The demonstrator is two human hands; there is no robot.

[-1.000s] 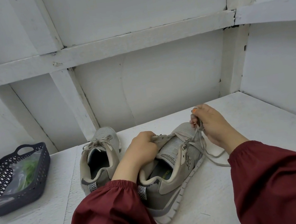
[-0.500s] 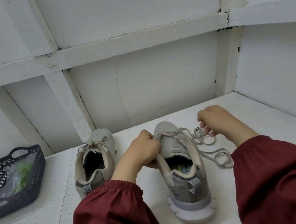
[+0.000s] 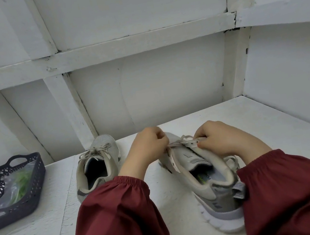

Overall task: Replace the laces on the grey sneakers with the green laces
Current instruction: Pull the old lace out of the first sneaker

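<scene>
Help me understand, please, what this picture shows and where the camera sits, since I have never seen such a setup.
No machine here: a person works with bare hands, and one wide-angle camera worn on their head looks down at them. On the white table, the left hand pinches the old lace of a grey sneaker while the right hand holds its eyelet edge. The second sneaker stands to the left, its lace tied. Further left, a dark basket holds a clear bag with something green inside, probably the new laces.
</scene>
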